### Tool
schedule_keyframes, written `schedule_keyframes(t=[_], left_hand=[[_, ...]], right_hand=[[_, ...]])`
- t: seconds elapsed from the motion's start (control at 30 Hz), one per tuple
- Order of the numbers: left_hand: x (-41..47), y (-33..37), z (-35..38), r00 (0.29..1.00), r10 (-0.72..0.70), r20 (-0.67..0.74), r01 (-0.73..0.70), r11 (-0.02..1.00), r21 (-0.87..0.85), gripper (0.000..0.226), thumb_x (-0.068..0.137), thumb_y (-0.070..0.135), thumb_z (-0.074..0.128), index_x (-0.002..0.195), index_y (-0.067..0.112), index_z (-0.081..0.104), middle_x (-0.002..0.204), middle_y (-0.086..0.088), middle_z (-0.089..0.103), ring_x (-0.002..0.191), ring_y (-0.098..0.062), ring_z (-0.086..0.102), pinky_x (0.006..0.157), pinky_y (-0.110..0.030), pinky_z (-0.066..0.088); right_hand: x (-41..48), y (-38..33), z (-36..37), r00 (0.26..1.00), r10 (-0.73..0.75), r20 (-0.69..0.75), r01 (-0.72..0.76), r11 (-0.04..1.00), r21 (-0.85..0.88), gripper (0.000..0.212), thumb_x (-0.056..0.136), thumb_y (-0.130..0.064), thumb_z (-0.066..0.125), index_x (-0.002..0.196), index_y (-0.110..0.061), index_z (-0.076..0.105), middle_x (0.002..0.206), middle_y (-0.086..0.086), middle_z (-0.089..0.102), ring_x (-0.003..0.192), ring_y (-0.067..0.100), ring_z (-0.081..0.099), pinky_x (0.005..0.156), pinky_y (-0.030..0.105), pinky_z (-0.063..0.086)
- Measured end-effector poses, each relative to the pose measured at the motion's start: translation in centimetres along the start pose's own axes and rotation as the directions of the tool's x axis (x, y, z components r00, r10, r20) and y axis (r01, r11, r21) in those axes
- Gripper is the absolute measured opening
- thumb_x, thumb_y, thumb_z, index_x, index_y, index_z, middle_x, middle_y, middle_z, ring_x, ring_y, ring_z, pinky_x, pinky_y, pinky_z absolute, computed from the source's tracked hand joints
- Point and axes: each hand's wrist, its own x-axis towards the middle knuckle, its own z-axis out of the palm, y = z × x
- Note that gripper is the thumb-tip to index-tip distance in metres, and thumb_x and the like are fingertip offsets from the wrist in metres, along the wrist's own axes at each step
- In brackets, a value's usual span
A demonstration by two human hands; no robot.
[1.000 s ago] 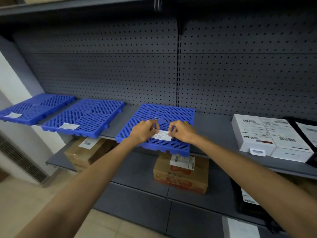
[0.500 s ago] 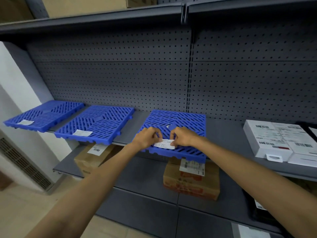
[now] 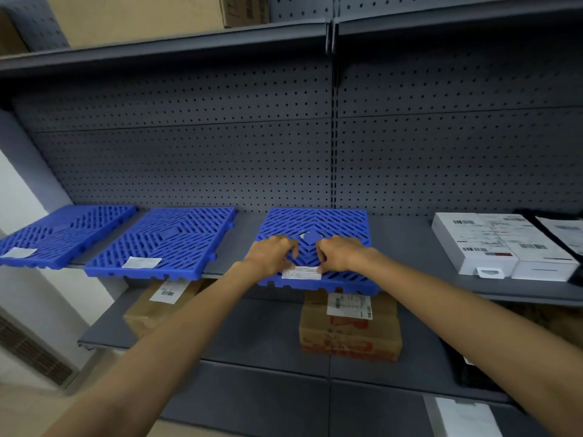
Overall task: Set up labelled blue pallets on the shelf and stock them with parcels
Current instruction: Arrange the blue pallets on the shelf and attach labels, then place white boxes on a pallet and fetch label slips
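Label point(image 3: 301, 274) between fingers point(image 3: 290, 249), on pallet point(image 3: 344, 225)

The left pallet point(image 3: 63, 228) at nine o'clock, the middle pallet point(image 3: 176, 234) and the right pallet point(image 3: 334, 222) at the centre are bright blue, cut with slanted slots in chevrons. The label point(image 3: 301, 273) on the right pallet is white with faint dark print. At twelve o'clock the pegboard point(image 3: 189, 159) is dark grey with an even grid of holes. The parcel point(image 3: 492, 244) at three o'clock is white with black barcodes, and the carton point(image 3: 350, 335) at six o'clock is brown with red print.
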Motion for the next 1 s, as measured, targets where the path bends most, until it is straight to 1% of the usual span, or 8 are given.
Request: schedule_keyframes(t=[0.17, 0.3, 0.47, 0.57, 0.67, 0.77, 0.9, 1.0], left_hand=[[2.2, 2.1, -1.9, 0.990, 0.140, -0.030, -0.134, 0.981, 0.141, 0.026, 0.093, 0.031, 0.063, 0.116, 0.025, 0.054, 0.111, 0.000, 0.060, 0.102, -0.023, 0.058, 0.071, -0.037, 0.045], [4.7, 5.9, -2.4, 0.967, 0.255, -0.016, -0.248, 0.953, 0.174, 0.031, 0.095, 0.035, 0.060, 0.123, 0.025, 0.051, 0.108, -0.001, 0.062, 0.098, -0.025, 0.058, 0.065, -0.033, 0.039], [7.9, 12.4, -2.6, 0.927, 0.372, -0.053, -0.354, 0.911, 0.211, 0.017, 0.099, 0.032, 0.050, 0.110, 0.021, 0.056, 0.101, -0.003, 0.064, 0.091, -0.025, 0.059, 0.063, -0.033, 0.041], [9.6, 16.6, -2.1, 0.913, 0.403, -0.066, -0.378, 0.896, 0.233, 0.016, 0.100, 0.026, 0.040, 0.093, 0.018, 0.052, 0.099, -0.009, 0.065, 0.087, -0.031, 0.059, 0.061, -0.035, 0.039], [11.4, 20.4, -1.4, 0.923, 0.378, -0.068, -0.354, 0.906, 0.229, 0.026, 0.099, 0.029, 0.036, 0.098, 0.019, 0.059, 0.110, -0.011, 0.066, 0.099, -0.033, 0.061, 0.068, -0.035, 0.038], [13.5, 23.4, -0.6, 0.948, 0.315, -0.042, -0.298, 0.928, 0.223, 0.036, 0.101, 0.034, 0.033, 0.106, 0.015, 0.063, 0.117, -0.014, 0.064, 0.104, -0.034, 0.061, 0.075, -0.038, 0.041], [16.3, 27.1, 0.6, 0.977, 0.210, 0.044, -0.214, 0.967, 0.136, 0.051, 0.102, 0.051, 0.027, 0.101, 0.014, 0.062, 0.116, -0.013, 0.064, 0.105, -0.031, 0.060, 0.085, -0.042, 0.045], [18.5, 30.2, 1.7, 0.989, 0.060, 0.136, -0.064, 0.998, 0.029, 0.062, 0.100, 0.061, 0.018, 0.097, 0.014, 0.058, 0.115, -0.010, 0.063, 0.106, -0.029, 0.058, 0.085, -0.041, 0.041]], right_hand=[[-2.5, 2.9, -0.7, 0.993, 0.076, -0.091, -0.082, 0.995, -0.058, 0.024, 0.096, -0.038, 0.057, 0.108, -0.017, 0.057, 0.104, 0.007, 0.061, 0.093, 0.026, 0.058, 0.076, 0.038, 0.045], [-6.4, 7.3, -0.8, 0.973, 0.178, -0.147, -0.198, 0.970, -0.139, 0.028, 0.098, -0.039, 0.052, 0.113, -0.016, 0.055, 0.111, 0.010, 0.059, 0.100, 0.030, 0.059, 0.075, 0.036, 0.042], [-11.4, 14.4, -1.0, 0.898, 0.384, -0.216, -0.421, 0.891, -0.167, 0.034, 0.099, -0.034, 0.044, 0.126, -0.014, 0.054, 0.126, 0.015, 0.056, 0.113, 0.034, 0.057, 0.087, 0.037, 0.041], [-13.9, 18.7, -0.7, 0.852, 0.459, -0.252, -0.507, 0.845, -0.174, 0.029, 0.098, -0.022, 0.042, 0.121, -0.013, 0.057, 0.120, 0.013, 0.061, 0.108, 0.033, 0.060, 0.078, 0.035, 0.039], [-15.5, 23.2, -0.2, 0.817, 0.507, -0.275, -0.560, 0.812, -0.163, 0.026, 0.096, -0.013, 0.040, 0.116, -0.012, 0.056, 0.115, 0.010, 0.064, 0.101, 0.031, 0.061, 0.069, 0.033, 0.036], [-16.2, 27.4, 0.3, 0.784, 0.542, -0.302, -0.593, 0.798, -0.108, 0.032, 0.096, -0.012, 0.039, 0.126, -0.012, 0.051, 0.122, 0.010, 0.060, 0.108, 0.032, 0.060, 0.073, 0.036, 0.038], [-17.2, 33.2, 1.5, 0.787, 0.573, -0.230, -0.595, 0.803, -0.036, 0.042, 0.101, -0.029, 0.040, 0.139, -0.013, 0.038, 0.133, 0.012, 0.051, 0.117, 0.033, 0.054, 0.085, 0.040, 0.044], [-17.5, 36.7, 2.0, 0.799, 0.586, -0.133, -0.586, 0.809, 0.045, 0.057, 0.101, -0.048, 0.035, 0.143, -0.010, 0.034, 0.133, 0.015, 0.052, 0.118, 0.034, 0.053, 0.087, 0.041, 0.044]])
